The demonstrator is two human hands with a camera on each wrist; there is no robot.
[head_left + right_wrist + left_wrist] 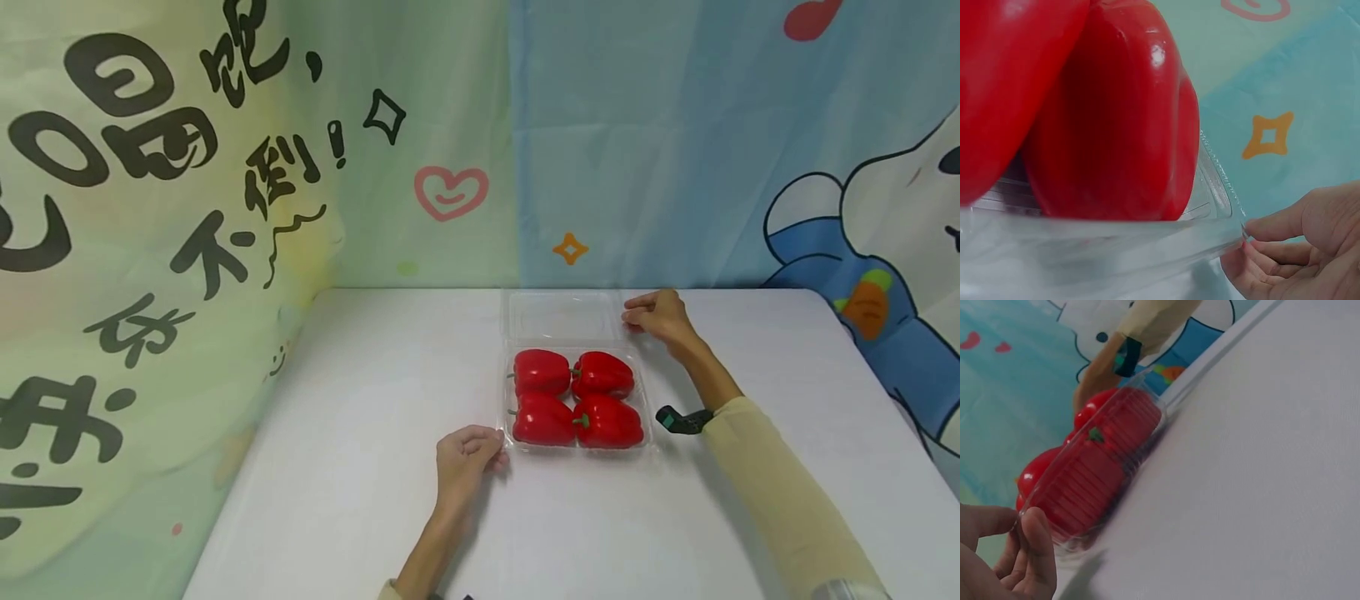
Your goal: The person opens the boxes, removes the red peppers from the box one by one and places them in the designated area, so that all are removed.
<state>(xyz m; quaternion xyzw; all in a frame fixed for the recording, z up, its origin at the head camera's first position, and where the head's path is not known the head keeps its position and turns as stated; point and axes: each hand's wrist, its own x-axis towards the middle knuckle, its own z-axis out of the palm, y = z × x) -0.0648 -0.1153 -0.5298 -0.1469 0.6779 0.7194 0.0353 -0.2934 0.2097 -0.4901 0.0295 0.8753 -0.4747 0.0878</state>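
Note:
A clear plastic clamshell box holds several red bell peppers (606, 421) with green stems. Its tray (647, 400) sits on the white table, and the hinged lid (562, 318) is folded back behind it. My left hand (467, 458) pinches the tray's front left corner between thumb and forefinger, as the left wrist view shows close up. At the back right, my right hand (658, 315) pinches the clear plastic edge beside the lid. Its thumb and fingers (1275, 225) meet at that edge in the right wrist view.
The white table (360, 500) runs back to a printed curtain (450, 100) with lettering and cartoon figures. A dark wrist camera (682, 421) sticks out from the right wrist, close to the tray's right side.

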